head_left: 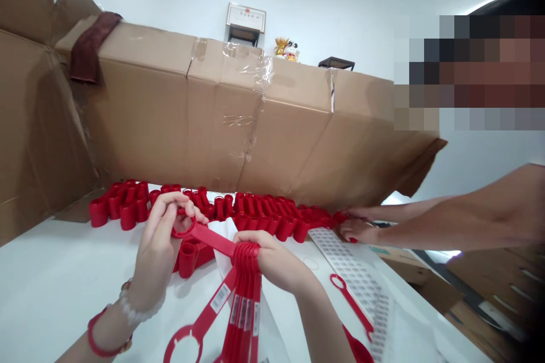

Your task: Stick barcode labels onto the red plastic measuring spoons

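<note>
My left hand point(158, 232) pinches the ring end of a red ring-ended plastic wrench point(215, 240). The other end of that wrench reaches my right hand point(272, 261). Closed around a stack of similar red wrenches point(243, 317), my right hand holds them by their upper rings. The stack hangs down with white barcode labels showing, and one wrench fans out to the left with its larger open ring. Just behind my hands lies a red bundle point(187, 261) on the white table point(106, 289).
Rows of red bundled pieces point(255, 215) line the table's back along a tall cardboard wall point(213, 125). At right lie a label sheet point(340, 255) and a single red wrench point(351, 303). A co-worker's hands point(357, 227) touch red pieces at the far right.
</note>
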Available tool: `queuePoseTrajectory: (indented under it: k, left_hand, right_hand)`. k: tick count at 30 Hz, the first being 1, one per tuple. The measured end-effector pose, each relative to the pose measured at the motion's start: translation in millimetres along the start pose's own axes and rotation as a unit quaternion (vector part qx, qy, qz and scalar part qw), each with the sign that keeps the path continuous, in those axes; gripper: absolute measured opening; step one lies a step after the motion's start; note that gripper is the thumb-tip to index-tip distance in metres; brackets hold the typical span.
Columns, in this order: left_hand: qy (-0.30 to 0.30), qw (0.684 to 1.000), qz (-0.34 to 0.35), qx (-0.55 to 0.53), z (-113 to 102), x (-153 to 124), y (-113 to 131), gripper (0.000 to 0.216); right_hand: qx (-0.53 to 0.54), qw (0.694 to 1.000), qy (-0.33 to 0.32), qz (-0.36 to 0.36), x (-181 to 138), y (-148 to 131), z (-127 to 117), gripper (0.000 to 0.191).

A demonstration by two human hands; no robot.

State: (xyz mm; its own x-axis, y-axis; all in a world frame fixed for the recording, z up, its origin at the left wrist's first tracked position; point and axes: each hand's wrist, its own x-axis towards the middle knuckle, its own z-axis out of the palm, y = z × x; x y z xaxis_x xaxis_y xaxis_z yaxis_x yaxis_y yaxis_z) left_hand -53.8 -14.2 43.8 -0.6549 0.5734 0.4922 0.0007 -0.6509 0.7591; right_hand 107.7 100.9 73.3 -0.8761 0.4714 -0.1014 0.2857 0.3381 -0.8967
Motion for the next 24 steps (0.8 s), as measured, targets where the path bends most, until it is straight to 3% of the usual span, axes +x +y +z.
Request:
queuePoseTrajectory:
  k: [7,10,16,21,24]
  left_hand:
    - [-0.07,0.989,-0.03,0.124,-9.5,6.6,13.8,0.021]
    - [-0.089,0.978,-0.006,0.186,-14.0,11.0,16.7,0.026]
    - [-0.04,0.974,0.033,0.221,-19.7,12.5,6.1,0.022]
    - [-0.11,0.94,0.09,0.309,-14.0,-2.7,11.4,0.018]
    - [-0.119,0.952,0.016,0.283,-9.3,-3.7,15.7,0.02]
  right_hand:
    - [-0.043,0.997,0.067,-0.006,-12.8,-5.3,-6.7,0.008]
    - [-0.039,0.996,0.085,-0.002,-19.5,-9.5,-11.7,0.009]
    - [-0.017,0.992,0.125,-0.025,-25.4,-7.2,-22.1,0.007]
    - [0.025,0.981,0.193,-0.028,-22.3,-2.0,-26.7,0.006]
    - [0.044,0.974,0.219,-0.038,-19.5,0.4,-29.4,0.006]
